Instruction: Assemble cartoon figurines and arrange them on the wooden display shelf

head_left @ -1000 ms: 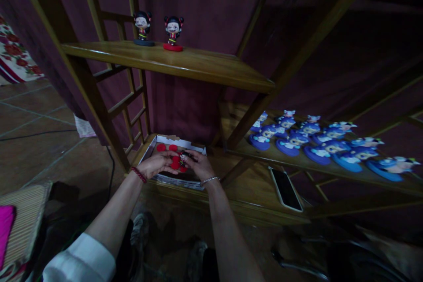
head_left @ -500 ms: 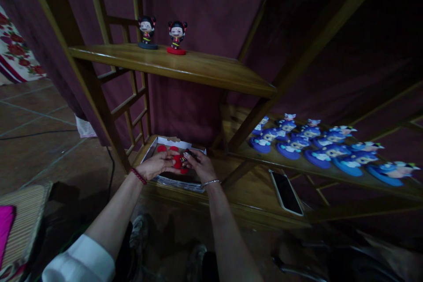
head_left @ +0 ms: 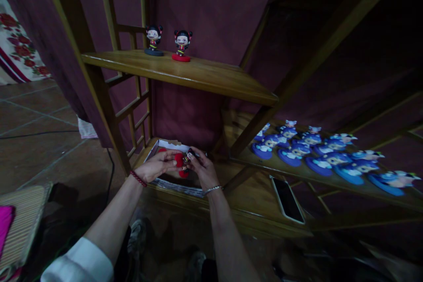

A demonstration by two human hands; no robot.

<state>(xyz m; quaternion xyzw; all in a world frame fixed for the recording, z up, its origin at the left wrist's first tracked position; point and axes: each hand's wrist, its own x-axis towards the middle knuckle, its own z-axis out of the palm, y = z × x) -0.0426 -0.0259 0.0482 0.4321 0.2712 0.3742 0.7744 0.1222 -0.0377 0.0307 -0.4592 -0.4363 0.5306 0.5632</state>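
One red base [head_left: 179,160] pinched in my left hand [head_left: 155,168], black-haired figurine [head_left: 187,157] tipped sideways in my right hand [head_left: 204,172], above the open white box [head_left: 172,143]; I'd steady that base, keeping finger pressure light.

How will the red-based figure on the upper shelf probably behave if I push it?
The figure would probably slide, not roll, because its red base sits flat on the shelf. A high push might tip it, since its big head sits over a small body.
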